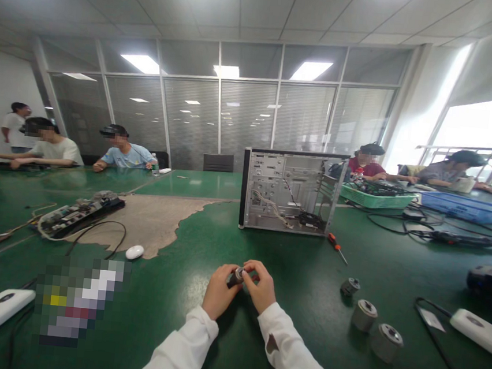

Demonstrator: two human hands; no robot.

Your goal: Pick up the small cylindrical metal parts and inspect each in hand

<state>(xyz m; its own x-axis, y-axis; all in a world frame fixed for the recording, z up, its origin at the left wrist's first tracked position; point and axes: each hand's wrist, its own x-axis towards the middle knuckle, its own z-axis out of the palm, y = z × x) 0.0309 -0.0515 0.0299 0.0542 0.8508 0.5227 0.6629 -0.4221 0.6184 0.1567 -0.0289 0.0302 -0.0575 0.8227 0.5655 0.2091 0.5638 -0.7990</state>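
Observation:
My left hand (221, 286) and my right hand (259, 284) meet over the green table, in front of the computer case. Between them is a small dark cylinder with a metallic end (236, 276), which looks like a small motor. The left fingers wrap round its body, while the right thumb and fingers pinch near its upper end. Part of it is hidden by the fingers. To the right stand three metal cylinders like small motors: a small one (350, 286), a larger one (364, 316) and the largest (387, 342) nearest me.
An opened computer case (288, 194) stands ahead, with a screwdriver (337, 248) beside it. A green basket (377, 197) and a blue basket (465, 207) sit at right. Cables, a white mouse-like object (134, 252) and a long electronic assembly (80, 215) lie left. Several people sit around the table.

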